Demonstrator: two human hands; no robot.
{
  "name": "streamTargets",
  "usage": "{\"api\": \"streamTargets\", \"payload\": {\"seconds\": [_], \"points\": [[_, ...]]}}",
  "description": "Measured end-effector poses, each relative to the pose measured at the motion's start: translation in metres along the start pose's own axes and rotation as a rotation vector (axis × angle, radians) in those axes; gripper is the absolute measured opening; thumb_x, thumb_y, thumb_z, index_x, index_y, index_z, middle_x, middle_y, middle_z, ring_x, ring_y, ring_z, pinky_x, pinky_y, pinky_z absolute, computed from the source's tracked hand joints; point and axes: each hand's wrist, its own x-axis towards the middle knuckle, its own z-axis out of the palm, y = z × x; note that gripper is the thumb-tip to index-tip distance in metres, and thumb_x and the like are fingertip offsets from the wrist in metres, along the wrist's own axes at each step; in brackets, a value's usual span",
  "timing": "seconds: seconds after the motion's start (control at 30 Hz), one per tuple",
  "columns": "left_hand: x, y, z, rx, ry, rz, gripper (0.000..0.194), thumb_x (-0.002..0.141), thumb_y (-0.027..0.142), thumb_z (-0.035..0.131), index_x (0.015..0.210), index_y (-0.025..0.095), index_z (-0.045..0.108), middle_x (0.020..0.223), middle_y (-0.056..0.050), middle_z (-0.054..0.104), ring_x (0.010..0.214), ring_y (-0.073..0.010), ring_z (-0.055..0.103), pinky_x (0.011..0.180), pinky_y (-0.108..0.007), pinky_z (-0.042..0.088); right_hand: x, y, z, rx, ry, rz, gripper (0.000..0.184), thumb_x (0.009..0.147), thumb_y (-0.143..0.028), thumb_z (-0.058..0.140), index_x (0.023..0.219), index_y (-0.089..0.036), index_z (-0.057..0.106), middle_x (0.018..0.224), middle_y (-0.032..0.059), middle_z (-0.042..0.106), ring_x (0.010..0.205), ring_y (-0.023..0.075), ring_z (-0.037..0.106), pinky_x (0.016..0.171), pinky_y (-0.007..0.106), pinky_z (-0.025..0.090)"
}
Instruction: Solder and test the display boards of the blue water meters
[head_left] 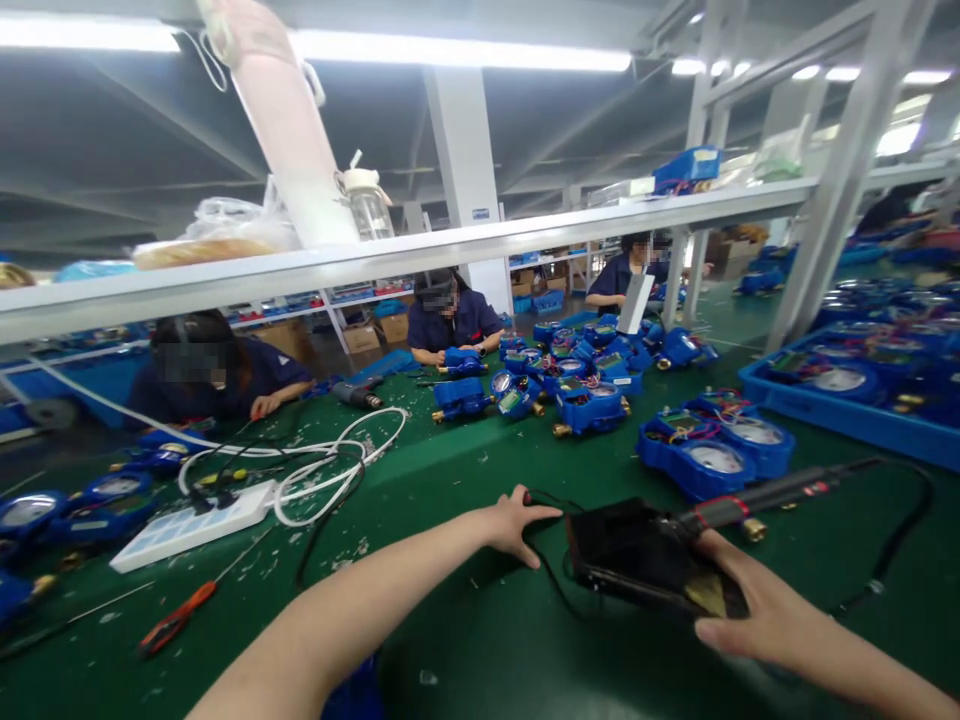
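Note:
My left hand [516, 523] reaches forward over the green bench, fingers spread, touching a thin black cable [553, 572] beside a black box-shaped device [637, 555]. My right hand [757, 605] grips the near right corner of that black device, thumb along its edge. A black and red pen-shaped tool [757, 500] lies across the device's far side, its cord trailing right. A pair of blue water meters [712, 450] sits just behind the device.
A white power strip [191, 525] with coiled white cable lies at left, an orange-handled screwdriver [176, 622] in front of it. Several blue meters [577, 385] fill mid-bench; a blue tray [847, 400] stands at right. Three people in dark blue work across the bench.

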Motion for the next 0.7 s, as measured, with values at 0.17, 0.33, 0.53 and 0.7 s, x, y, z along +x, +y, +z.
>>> {"api": "streamTargets", "payload": {"seconds": [0.17,0.33,0.53,0.7], "points": [[-0.001,0.037,-0.004,0.122,0.029,-0.001,0.064,0.080,0.025,0.070,0.138,0.025,0.042,0.154,-0.011,0.024,0.132,-0.0382,0.035,0.101,-0.060,0.040,-0.009,-0.003,-0.031,-0.017,0.040,0.013,0.080,0.069,-0.063,0.066,0.130,-0.013,0.048,0.127,0.0167,0.052,0.119,0.0381,0.049,0.100,0.044,0.045],[-0.006,0.071,0.018,0.189,-0.100,0.105,0.071,0.079,0.022,0.070,0.141,0.035,0.038,0.158,-0.008,0.014,0.134,-0.0441,0.031,0.098,-0.071,0.036,-0.013,-0.001,-0.050,-0.023,0.055,-0.008,0.073,0.073,-0.060,0.065,0.126,-0.013,0.049,0.126,0.0165,0.052,0.115,0.0341,0.052,0.098,0.043,0.045],[-0.004,0.082,0.035,0.220,-0.147,0.336,0.055,0.077,0.029,0.073,0.128,0.027,0.052,0.148,-0.011,0.032,0.126,-0.0361,0.043,0.093,-0.054,0.047,-0.019,-0.013,-0.057,-0.047,0.047,-0.009,0.068,0.072,-0.061,0.065,0.118,-0.014,0.050,0.122,0.0148,0.054,0.110,0.0312,0.055,0.096,0.039,0.047],[-0.015,0.087,0.028,0.346,-0.205,0.387,0.020,0.081,0.024,0.070,0.099,0.016,0.065,0.118,-0.008,0.061,0.093,-0.0191,0.062,0.074,-0.034,0.054,-0.022,-0.009,-0.072,-0.103,0.120,-0.021,0.071,0.067,-0.066,0.065,0.117,-0.017,0.054,0.116,0.0125,0.059,0.104,0.0331,0.059,0.088,0.039,0.051]]}}
